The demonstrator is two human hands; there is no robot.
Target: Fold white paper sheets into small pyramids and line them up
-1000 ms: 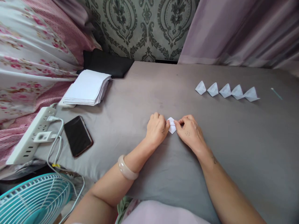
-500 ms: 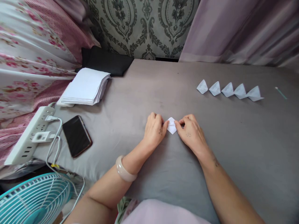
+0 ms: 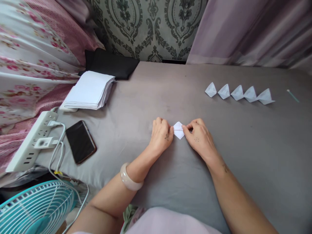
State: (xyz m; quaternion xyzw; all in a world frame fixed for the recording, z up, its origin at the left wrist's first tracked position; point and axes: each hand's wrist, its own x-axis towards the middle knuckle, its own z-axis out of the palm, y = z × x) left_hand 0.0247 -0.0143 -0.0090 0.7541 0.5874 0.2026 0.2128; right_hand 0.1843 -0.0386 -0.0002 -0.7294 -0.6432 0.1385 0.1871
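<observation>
With the folded white paper (image 3: 179, 131) as the dial's centre and 12 o'clock pointing away from the person, the left hand (image 3: 161, 135) sits at 9 o'clock and the right hand (image 3: 198, 138) at 3. The paper lies on a grey cloth (image 3: 138, 104), its points towards 12 and 6, a crease line across its middle. The right thumb presses on its 3 o'clock edge, fingers bent in close to pinch it. The left fingers are curled, thumb tip at the 9 o'clock edge; whether they grip there, I cannot tell. A pale bangle (image 3: 131, 178) rings the left forearm.

At 2 o'clock stands a row of 5 folded paper pieces (image 3: 237, 93), and beyond its far end lies a thin swab-like stick (image 3: 293, 96). Near 10 o'clock is a paper stack (image 3: 89, 89); at 9, a dark phone (image 3: 81, 142) beside a white power strip (image 3: 34, 139); at 8, a blue fan (image 3: 40, 208).
</observation>
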